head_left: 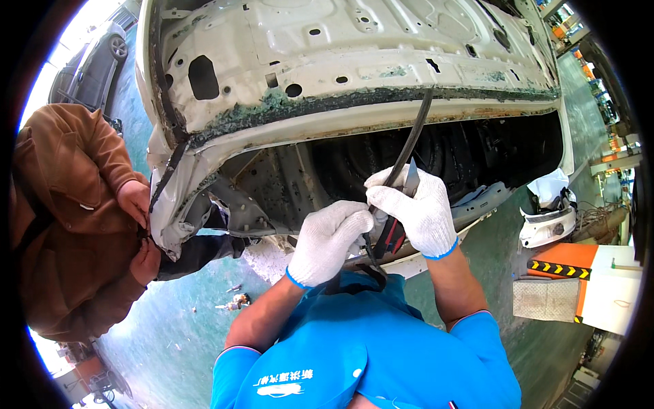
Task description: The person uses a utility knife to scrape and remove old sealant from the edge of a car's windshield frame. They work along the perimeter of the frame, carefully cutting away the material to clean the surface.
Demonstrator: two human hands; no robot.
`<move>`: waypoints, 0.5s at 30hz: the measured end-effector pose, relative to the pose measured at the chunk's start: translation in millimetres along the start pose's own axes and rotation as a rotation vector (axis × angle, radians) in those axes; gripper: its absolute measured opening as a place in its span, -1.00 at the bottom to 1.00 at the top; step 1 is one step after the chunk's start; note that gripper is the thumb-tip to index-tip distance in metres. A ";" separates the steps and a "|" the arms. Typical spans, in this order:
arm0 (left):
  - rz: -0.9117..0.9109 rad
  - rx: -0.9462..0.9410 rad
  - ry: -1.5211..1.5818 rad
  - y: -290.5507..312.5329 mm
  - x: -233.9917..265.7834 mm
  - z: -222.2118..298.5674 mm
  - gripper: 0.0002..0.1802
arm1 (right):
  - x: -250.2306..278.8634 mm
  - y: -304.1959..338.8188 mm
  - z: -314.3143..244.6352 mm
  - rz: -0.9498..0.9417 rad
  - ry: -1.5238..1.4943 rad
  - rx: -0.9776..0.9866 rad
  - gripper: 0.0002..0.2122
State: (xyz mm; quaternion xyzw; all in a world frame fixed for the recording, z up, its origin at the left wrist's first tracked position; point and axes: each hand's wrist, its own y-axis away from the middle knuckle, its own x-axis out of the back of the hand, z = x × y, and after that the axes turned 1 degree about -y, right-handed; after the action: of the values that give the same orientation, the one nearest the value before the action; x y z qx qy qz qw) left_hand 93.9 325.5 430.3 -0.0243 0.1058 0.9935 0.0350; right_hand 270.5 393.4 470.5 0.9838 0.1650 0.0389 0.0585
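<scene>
At far left, a co-worker in a brown, soft-looking jacket (75,225) has bare hands at a crumpled white sheet-metal corner (167,225). The left hand (330,238), in a coarse white knit glove, is curled, thumb and forefinger pinching the long, slightly curved black strip (414,129), which slants up across the car body's rust-edged opening. The similarly gloved right hand (419,211) pinches it higher up, a smooth pointed blade (412,176) jutting between thumb and fingers.
</scene>
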 end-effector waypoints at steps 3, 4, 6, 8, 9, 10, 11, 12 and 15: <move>0.074 -0.163 -0.166 0.0 -3.1 -3.0 -0.74 | -1.4 -0.3 1.5 0.026 0.016 -0.004 -0.85; 0.093 -0.207 -0.199 -0.4 -3.1 -5.5 -0.75 | -1.3 -0.2 1.1 0.030 0.022 -0.008 -0.85; 0.127 -0.220 -0.232 0.0 -1.4 -10.4 -0.75 | -0.4 0.7 -2.4 0.099 -0.059 -0.030 -0.85; 0.151 -0.161 -0.231 2.2 4.0 -14.2 -0.75 | 5.7 1.9 -9.8 0.157 -0.130 -0.013 -0.85; 0.122 -0.095 -0.228 5.0 9.2 -14.2 -0.75 | 10.2 -0.7 -9.5 0.171 -0.148 0.006 -0.85; 0.092 -0.031 -0.223 8.7 16.4 -14.7 -0.74 | 13.6 -0.9 -10.2 0.180 -0.165 0.005 -0.86; 0.059 0.034 -0.218 12.5 24.1 -15.3 -0.73 | 16.8 -0.5 -12.3 0.193 -0.180 0.003 -0.87; 0.056 0.007 -0.323 15.7 33.7 -25.3 -0.72 | 19.3 -0.7 -13.8 0.199 -0.187 0.008 -0.87; 0.128 0.029 -0.413 36.8 69.7 -71.6 -0.72 | 25.5 -1.8 -17.7 0.205 -0.227 0.025 -0.86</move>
State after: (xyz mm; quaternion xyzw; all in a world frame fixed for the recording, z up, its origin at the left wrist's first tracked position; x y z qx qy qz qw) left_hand 24.7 279.0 364.1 0.1871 0.1119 0.9759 -0.0071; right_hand 292.3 405.3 489.3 0.9942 0.0566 -0.0691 0.0601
